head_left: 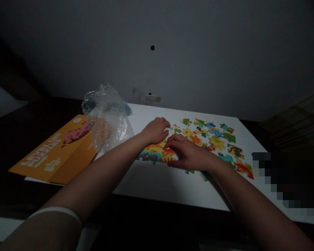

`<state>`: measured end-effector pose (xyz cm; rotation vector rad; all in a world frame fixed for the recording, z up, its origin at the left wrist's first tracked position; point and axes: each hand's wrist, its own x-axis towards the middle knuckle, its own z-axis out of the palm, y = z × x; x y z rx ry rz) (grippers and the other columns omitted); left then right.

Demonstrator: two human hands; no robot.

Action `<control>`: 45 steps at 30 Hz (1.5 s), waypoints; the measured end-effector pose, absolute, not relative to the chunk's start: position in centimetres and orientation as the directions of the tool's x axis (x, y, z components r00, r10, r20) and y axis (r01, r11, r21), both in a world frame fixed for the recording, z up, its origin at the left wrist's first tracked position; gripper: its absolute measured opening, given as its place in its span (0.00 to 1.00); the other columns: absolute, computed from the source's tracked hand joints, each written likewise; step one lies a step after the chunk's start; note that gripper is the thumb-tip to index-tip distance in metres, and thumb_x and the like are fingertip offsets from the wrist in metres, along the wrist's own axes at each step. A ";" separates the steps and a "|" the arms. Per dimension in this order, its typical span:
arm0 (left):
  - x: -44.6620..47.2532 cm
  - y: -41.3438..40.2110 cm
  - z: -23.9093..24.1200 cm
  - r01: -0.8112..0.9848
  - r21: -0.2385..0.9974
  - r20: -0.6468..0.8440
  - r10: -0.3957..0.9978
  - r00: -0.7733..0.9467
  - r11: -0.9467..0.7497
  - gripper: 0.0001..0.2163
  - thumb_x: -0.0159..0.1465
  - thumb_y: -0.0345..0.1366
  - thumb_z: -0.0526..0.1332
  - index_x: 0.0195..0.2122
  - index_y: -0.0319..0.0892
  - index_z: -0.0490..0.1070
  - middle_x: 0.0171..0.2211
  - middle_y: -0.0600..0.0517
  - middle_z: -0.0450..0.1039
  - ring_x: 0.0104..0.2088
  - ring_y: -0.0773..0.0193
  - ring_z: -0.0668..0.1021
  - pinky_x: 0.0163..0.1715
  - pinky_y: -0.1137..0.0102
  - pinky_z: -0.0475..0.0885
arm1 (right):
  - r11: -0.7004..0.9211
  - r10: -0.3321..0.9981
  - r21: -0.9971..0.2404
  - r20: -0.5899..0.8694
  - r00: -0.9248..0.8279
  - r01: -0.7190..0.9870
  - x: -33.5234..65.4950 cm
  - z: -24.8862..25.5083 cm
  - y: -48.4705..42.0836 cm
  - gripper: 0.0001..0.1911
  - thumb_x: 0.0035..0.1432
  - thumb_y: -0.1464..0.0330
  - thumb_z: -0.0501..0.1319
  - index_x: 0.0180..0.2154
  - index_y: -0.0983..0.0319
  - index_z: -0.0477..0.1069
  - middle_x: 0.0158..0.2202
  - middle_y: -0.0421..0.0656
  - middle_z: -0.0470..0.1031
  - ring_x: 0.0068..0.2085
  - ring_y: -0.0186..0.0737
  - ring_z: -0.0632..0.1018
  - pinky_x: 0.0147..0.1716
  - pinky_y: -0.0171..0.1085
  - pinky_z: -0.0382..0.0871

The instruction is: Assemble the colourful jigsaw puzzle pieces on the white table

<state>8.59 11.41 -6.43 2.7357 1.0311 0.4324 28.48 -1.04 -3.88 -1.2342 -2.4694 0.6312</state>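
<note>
One joined multicoloured jigsaw section (149,156) sits mid white rectangular worktop (151,183). Your left hand (156,131) covers its 12 o'clock edge, can't tell if gripping; your right hand (183,153) touches at 3, thumb and fingers apart. Loose multicoloured jigsaw pieces (216,143) at 2–3.

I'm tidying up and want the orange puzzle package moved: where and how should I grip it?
Pinch the orange puzzle package by its left edge, coming from the left, I'd suggest: that edge is uncovered and seems to jut past the table, while the clear plastic bag overlaps its right side.
</note>
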 end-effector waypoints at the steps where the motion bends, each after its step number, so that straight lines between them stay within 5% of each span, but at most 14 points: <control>1: 8.6 11.4 -6.4 0.614 0.271 0.203 0.668 0.716 -0.741 0.19 0.73 0.35 0.59 0.62 0.37 0.79 0.62 0.36 0.78 0.64 0.43 0.76 0.70 0.49 0.73 | 0.534 0.807 -0.517 0.077 -0.585 0.669 28.5 -3.9 -1.0 0.23 0.59 0.64 0.80 0.55 0.55 0.81 0.59 0.52 0.79 0.62 0.62 0.77 0.67 0.59 0.72; 13: 8.6 11.9 -6.8 0.614 0.241 0.205 0.658 0.724 -0.751 0.19 0.75 0.36 0.58 0.62 0.39 0.79 0.62 0.39 0.78 0.63 0.44 0.77 0.70 0.50 0.73 | 0.530 0.776 -0.559 0.016 -0.630 0.638 29.3 -3.5 -1.3 0.27 0.54 0.70 0.78 0.55 0.56 0.77 0.59 0.49 0.79 0.61 0.56 0.79 0.66 0.54 0.74; 28: 8.6 11.9 -6.9 0.615 0.229 0.207 0.655 0.727 -0.755 0.18 0.75 0.36 0.58 0.62 0.41 0.79 0.62 0.39 0.78 0.64 0.44 0.77 0.70 0.49 0.73 | 0.407 0.819 -0.519 -0.156 -0.552 0.751 31.6 -1.9 -1.5 0.36 0.50 0.64 0.81 0.61 0.58 0.80 0.56 0.50 0.83 0.52 0.54 0.82 0.55 0.49 0.76; 37: 8.5 12.0 -6.9 0.606 0.240 0.213 0.650 0.729 -0.758 0.18 0.75 0.37 0.58 0.62 0.41 0.79 0.62 0.39 0.79 0.63 0.43 0.77 0.70 0.49 0.74 | 0.173 0.875 -0.689 -0.220 -0.431 0.704 36.0 -1.4 -0.1 0.05 0.53 0.67 0.66 0.34 0.58 0.79 0.31 0.42 0.78 0.31 0.41 0.74 0.31 0.40 0.66; 41: 8.4 12.3 -7.1 0.598 0.241 0.216 0.643 0.735 -0.765 0.18 0.75 0.37 0.58 0.62 0.40 0.79 0.61 0.38 0.79 0.63 0.43 0.77 0.70 0.48 0.73 | 0.002 0.914 -0.761 -0.262 -0.311 0.648 37.8 -1.8 0.5 0.04 0.55 0.64 0.67 0.33 0.56 0.75 0.27 0.40 0.73 0.26 0.39 0.71 0.26 0.40 0.62; 45: 8.4 12.5 -7.3 0.590 0.245 0.215 0.637 0.740 -0.769 0.19 0.75 0.37 0.57 0.61 0.40 0.79 0.61 0.38 0.79 0.63 0.44 0.77 0.71 0.48 0.72 | 0.015 0.980 -0.802 -0.108 -0.169 0.597 38.6 -2.3 1.1 0.06 0.58 0.62 0.66 0.33 0.56 0.73 0.30 0.43 0.76 0.30 0.42 0.74 0.30 0.41 0.68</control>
